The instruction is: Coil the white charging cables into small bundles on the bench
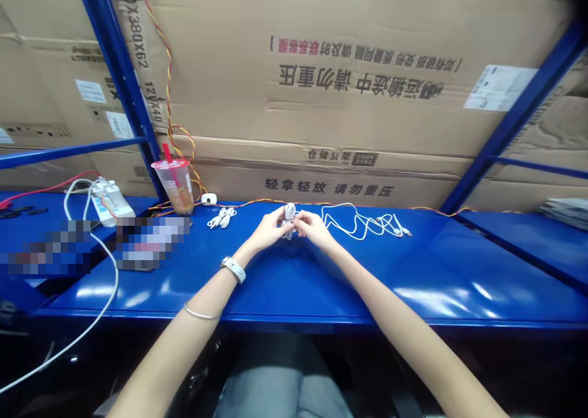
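Note:
My left hand [269, 229] and my right hand [315, 228] meet over the middle of the blue shelf top [413, 277]. Both are closed around a small coiled white cable [289, 213], fingertips pinching it from either side. A watch and a thin bangle sit on my left forearm. To the right of my hands, loose white cables [362, 222] trail across the surface. A small bundled white cable [222, 217] lies to the left of my hands.
A plastic drink cup with a red straw [174, 185] stands at the back left, next to a white power strip [110, 202] and its cords. Large cardboard boxes [358, 100] fill the back. Blue rack posts [124, 81] rise left and right.

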A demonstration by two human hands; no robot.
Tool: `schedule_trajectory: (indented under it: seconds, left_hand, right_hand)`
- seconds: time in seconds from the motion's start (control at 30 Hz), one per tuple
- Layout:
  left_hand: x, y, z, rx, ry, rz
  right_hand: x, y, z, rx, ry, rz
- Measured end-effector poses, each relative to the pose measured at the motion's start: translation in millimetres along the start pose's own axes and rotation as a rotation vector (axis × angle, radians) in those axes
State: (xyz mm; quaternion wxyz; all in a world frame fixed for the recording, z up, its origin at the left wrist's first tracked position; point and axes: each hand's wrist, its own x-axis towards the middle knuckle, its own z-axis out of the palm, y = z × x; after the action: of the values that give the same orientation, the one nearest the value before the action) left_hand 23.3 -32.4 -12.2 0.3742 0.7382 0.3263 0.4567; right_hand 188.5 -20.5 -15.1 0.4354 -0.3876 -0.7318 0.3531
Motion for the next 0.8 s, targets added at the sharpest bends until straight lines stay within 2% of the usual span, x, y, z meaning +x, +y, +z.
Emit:
schedule_trajectory:
  seconds: [0.13,0.27,0.47,0.63,0.7,0.8]
  left_hand:
    - [2,3,3,-0.242,-0.062,-0.172]
    - [1,12,6,-0.431,-0.070,-0.291]
    - [-6,17,4,-0.441,-0.243,-0.273]
    - [-12,25,0,-0.432,-0.371,-0.221]
    - [-12,27,-2,-0.464,-0.330,-0.187]
    - [-10,26,-6,-0.548,-0.154,-0.145]
  right_hand:
    - [0,-1,-2,-0.280,0.082,-0.106]
    - [0,-5,-4,-0.426,0.116,-0.163]
    - [-3,-11,-4,-0.589,0.157,-0.216]
    - [-4,-13,-10,-0.632,0.207,-0.265]
    - [-3,-11,-17,-0.612,0.253,-0.258]
    - [-1,-9,-28,-0.605,0.326,-0.228]
